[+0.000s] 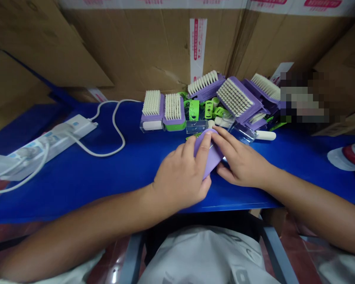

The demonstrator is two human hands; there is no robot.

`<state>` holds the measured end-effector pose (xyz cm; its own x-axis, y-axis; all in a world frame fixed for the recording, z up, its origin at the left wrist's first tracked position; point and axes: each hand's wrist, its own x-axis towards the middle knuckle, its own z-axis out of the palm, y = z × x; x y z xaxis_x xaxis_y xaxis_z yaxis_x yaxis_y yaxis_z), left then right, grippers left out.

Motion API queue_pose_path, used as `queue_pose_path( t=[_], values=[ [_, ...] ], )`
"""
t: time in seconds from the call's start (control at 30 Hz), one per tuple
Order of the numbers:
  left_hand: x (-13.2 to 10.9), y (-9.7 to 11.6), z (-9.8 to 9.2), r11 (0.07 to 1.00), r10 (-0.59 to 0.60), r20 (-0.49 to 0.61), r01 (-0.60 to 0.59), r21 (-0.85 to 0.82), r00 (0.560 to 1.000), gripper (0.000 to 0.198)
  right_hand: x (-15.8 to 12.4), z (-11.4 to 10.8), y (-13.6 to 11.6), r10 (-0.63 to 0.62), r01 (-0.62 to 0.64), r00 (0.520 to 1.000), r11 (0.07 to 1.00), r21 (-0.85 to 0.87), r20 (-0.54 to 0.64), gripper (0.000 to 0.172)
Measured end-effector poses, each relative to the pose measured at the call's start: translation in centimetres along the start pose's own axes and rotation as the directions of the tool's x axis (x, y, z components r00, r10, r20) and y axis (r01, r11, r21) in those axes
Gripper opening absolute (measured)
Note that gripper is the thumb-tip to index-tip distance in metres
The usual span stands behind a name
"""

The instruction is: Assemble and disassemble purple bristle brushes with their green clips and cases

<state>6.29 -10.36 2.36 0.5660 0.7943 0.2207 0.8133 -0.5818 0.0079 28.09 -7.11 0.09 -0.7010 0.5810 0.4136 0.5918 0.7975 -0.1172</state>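
Note:
A smooth purple plastic piece point(211, 161) is held above the front of the blue table between both hands. My left hand point(182, 173) is closed around its left side, index finger lying along the top. From the right, my right hand point(239, 159) presses its fingertips on the far end, thumb near the edge. The underside of the piece is hidden. Just beyond the hands lie green plastic parts point(193, 110) and a clear plastic piece point(196, 127). Purple brush heads with white bristles point(238, 98) are heaped behind them.
Two more bristled brush heads point(173, 106) stand left of the pile. A white power strip point(51, 144) with cables lies on the blue table point(136, 177) at left. Cardboard boxes point(136, 47) wall off the back. A bottle with a red label point(349, 155) lies at right.

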Motion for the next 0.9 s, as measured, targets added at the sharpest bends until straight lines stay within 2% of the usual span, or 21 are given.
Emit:
queue_pose_path(
  t=[0.1,0.23,0.47,0.7,0.8,0.9],
  values=[
    [0.1,-0.1,-0.1,1.000,-0.013,0.023,0.013,-0.006,1.000,0.086,0.0,-0.3,0.2,-0.015,0.018,0.998,0.998,-0.052,0.059,0.075],
    [0.3,-0.1,-0.2,0.999,-0.036,0.057,0.037,-0.031,0.998,0.087,0.0,-0.3,-0.2,0.037,-0.029,0.996,0.994,-0.101,0.075,0.073],
    [0.5,0.1,-0.4,0.995,-0.058,0.119,0.067,-0.072,0.991,0.085,0.2,0.3,-1.0,0.112,-0.114,0.993,0.992,-0.058,-0.028,0.075],
    [0.1,-0.5,-0.8,0.994,-0.021,0.163,0.038,-0.106,0.986,0.088,0.1,0.1,0.0,0.057,-0.054,0.997,0.997,0.052,-0.054,0.071],
    [-0.1,-1.3,-0.7,0.992,0.005,0.129,0.011,-0.128,0.992,0.086,0.0,-0.3,0.9,0.019,-0.010,0.997,0.991,0.134,-0.068,0.077],
    [0.3,-2.7,-0.2,0.988,0.065,0.038,-0.059,-0.140,0.997,0.087,0.1,-0.9,1.7,0.019,-0.005,0.997,0.983,0.186,-0.073,0.090]
  ],
)
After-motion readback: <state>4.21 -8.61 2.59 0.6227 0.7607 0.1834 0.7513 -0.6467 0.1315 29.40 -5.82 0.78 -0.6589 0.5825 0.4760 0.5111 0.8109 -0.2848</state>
